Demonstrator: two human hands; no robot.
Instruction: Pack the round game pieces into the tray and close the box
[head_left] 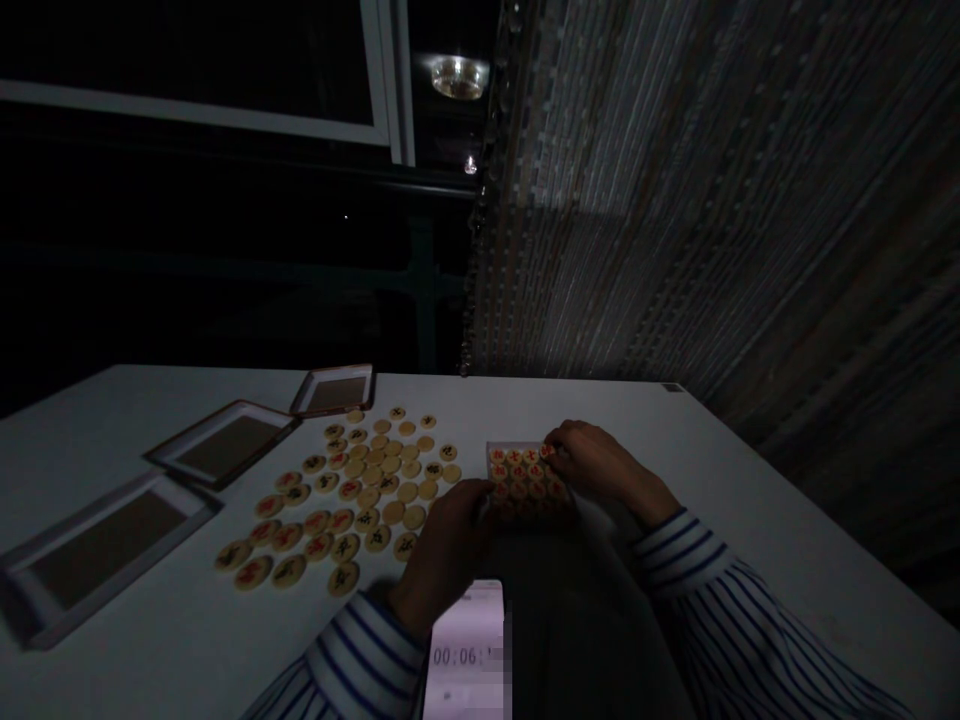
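Note:
A small box (492,452) stands in front of me, filled with rows of round Chinese chess pieces (517,472) with red characters. My right hand (600,465) is at its far right corner, fingertips pinched on a red-marked Chinese chess piece (547,451) in the top row. My left hand (450,535) grips the near left side of the box; its thumb and fingers are partly in shadow. To the left, many loose Chinese chess pieces (391,465) lie spread over the table, some with black or red characters up, others blank.
Three shallow box parts (112,540) rest along the left of the white table (780,520). A lit phone (466,650) showing a timer lies close to me, below my left hand. Behind the table hang a string curtain (600,200) and a dark window (187,120).

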